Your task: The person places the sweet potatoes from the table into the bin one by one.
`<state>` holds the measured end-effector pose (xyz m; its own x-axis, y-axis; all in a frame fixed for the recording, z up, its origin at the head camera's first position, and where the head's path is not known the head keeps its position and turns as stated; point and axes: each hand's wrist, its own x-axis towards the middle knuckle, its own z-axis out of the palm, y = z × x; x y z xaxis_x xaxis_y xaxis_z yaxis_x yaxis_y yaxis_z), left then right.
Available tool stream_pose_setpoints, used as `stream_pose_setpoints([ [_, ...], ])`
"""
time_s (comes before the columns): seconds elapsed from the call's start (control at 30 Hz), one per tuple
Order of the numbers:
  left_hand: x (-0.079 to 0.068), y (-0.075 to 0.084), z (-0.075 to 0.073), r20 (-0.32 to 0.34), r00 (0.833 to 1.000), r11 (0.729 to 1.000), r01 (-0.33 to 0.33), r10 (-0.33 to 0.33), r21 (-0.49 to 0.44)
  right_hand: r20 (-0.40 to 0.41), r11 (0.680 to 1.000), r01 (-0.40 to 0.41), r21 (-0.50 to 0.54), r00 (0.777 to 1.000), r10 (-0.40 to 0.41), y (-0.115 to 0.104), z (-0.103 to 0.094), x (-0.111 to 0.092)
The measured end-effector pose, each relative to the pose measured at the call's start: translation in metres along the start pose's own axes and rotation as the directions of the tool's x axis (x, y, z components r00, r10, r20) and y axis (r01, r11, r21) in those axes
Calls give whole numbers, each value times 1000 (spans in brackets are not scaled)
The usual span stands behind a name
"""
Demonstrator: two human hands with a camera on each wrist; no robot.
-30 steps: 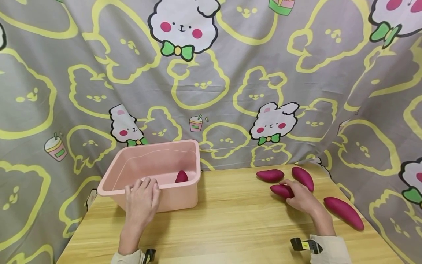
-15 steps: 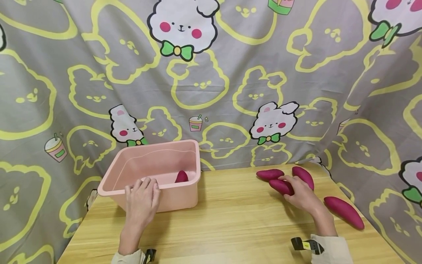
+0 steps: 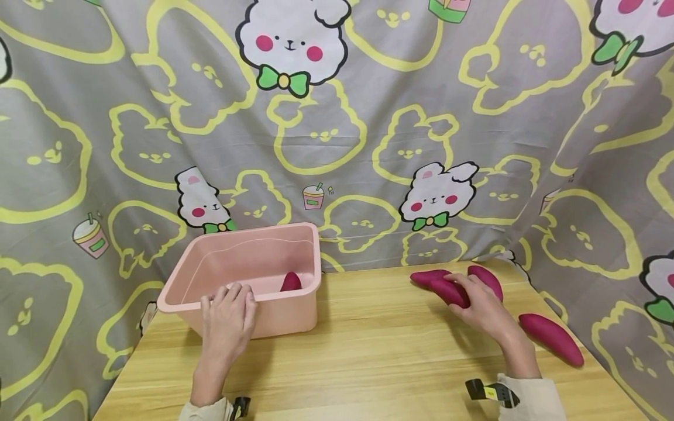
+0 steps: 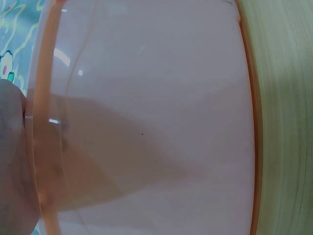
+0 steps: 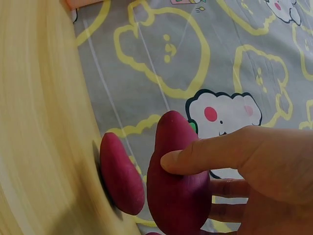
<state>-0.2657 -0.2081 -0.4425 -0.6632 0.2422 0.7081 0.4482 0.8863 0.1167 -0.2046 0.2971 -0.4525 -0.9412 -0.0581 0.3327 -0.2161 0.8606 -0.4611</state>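
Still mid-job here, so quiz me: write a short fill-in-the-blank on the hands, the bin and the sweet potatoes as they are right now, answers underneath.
1. The hand gripping a sweet potato is the person's ____ one.
2. The left hand rests on the near rim of the bin, whose colour is ____.
3. Inside the bin, the count of visible sweet potatoes is ____.
4. Leaving out the gripped one, ____ lie on the table.

Missing words: right; pink; one; three.
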Motion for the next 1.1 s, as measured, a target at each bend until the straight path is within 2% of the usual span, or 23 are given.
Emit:
stream_pose_setpoints([
  [0.27,-1,-1,-1,2,1000,1000,0,0,7,-18,1000,-7,14,1000,7,-7,-4,-1],
  [0.67,-2,-2,-1,4,1000,1000,-1,1,12,-91,999,51,-10,995,-52,-11,-2,0],
  [1.1,1,1,0,1,1000,1000,-3,3,3,-105,1000,16,11,994,-15,-22,-6,5],
])
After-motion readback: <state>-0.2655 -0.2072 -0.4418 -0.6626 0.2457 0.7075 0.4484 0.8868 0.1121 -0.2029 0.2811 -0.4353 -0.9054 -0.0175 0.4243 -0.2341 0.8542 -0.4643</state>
